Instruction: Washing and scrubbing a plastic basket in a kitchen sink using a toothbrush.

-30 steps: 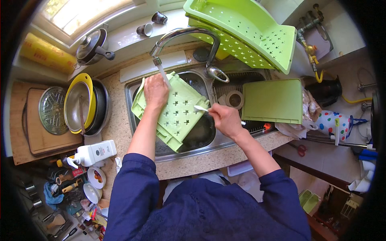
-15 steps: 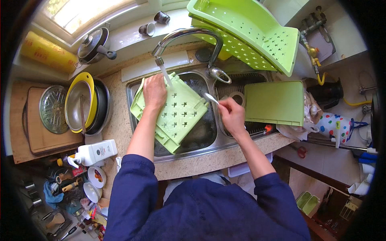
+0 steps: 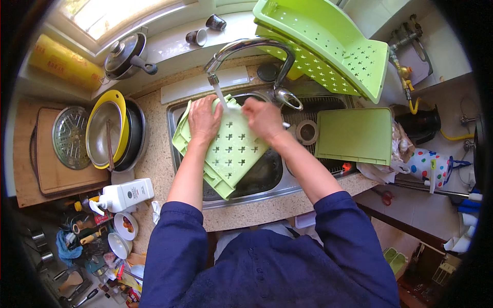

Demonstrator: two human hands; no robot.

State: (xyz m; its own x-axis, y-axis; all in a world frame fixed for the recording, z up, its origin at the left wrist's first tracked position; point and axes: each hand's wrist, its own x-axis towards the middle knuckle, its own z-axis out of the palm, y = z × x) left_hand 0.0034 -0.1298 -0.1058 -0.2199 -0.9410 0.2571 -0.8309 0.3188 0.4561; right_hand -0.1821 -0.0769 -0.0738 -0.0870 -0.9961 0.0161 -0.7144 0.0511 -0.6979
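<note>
A light green plastic basket panel (image 3: 233,154) with star-shaped holes stands tilted over the left sink basin (image 3: 267,177). My left hand (image 3: 204,122) grips its upper left edge, fingers bent over the rim. Water runs from the chrome faucet (image 3: 251,46) onto the panel's top edge, between my two hands. My right hand (image 3: 263,120) is closed around a slim white toothbrush (image 3: 286,124), held at the panel's upper right part. Only the end of its handle shows; the bristles are hidden and the fingers slightly blurred.
A green lid-like panel (image 3: 354,136) rests over the right basin beside a drain strainer (image 3: 307,132). Large green baskets (image 3: 328,51) stand behind. Left are a white pump bottle (image 3: 126,195), a yellow colander (image 3: 105,131) and cutting boards (image 3: 51,169). Two small cups (image 3: 196,37) lie on the sill.
My right hand has moved left and up, from beside the panel's right corner onto its upper part, carrying the toothbrush. My left hand keeps its hold on the panel.
</note>
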